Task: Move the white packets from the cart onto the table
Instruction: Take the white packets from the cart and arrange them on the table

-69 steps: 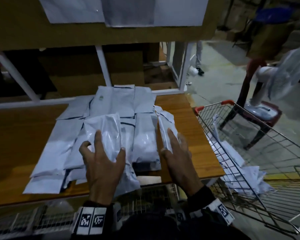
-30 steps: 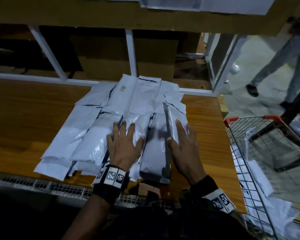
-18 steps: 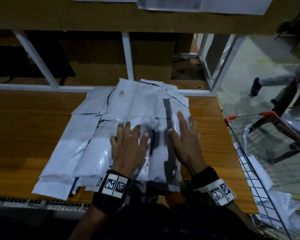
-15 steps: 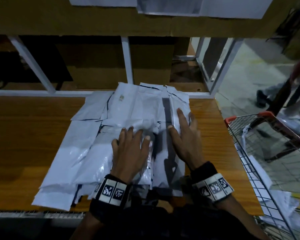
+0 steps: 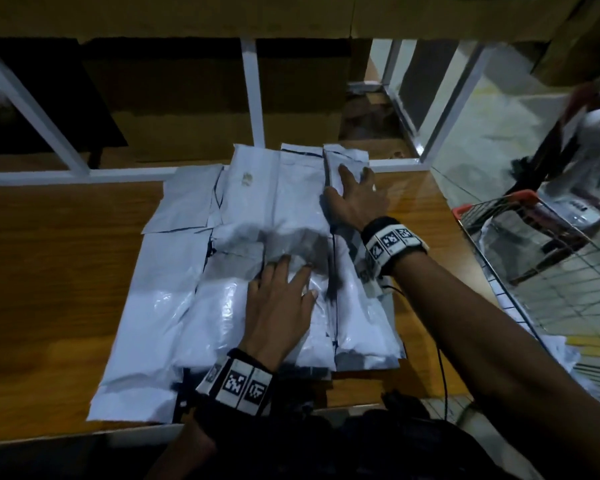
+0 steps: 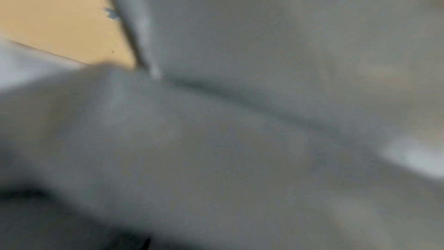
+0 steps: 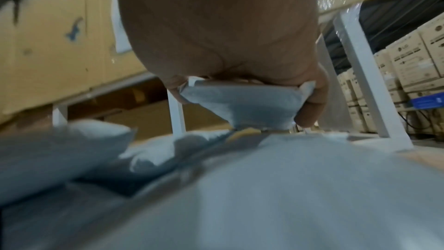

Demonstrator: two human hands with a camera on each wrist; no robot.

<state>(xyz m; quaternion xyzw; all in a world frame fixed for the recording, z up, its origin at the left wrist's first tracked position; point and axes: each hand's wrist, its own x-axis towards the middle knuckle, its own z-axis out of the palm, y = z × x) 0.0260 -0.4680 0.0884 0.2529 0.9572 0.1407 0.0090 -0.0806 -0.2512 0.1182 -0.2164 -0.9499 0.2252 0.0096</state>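
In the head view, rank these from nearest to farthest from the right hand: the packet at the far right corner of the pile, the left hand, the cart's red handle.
1. Far-right packet: under the right hand, which grips it.
2. Left hand: nearer the camera, flat on the pile's middle.
3. Cart's red handle: off to the right, beyond the table edge.

Packets (image 5: 257, 237): white plastic, flat, overlapping in rows on the wooden desk (image 5: 49, 271).
Far-right packet (image 5: 343, 161): tilted on edge.
Cart (image 5: 534, 237): wire; more packets lie inside.
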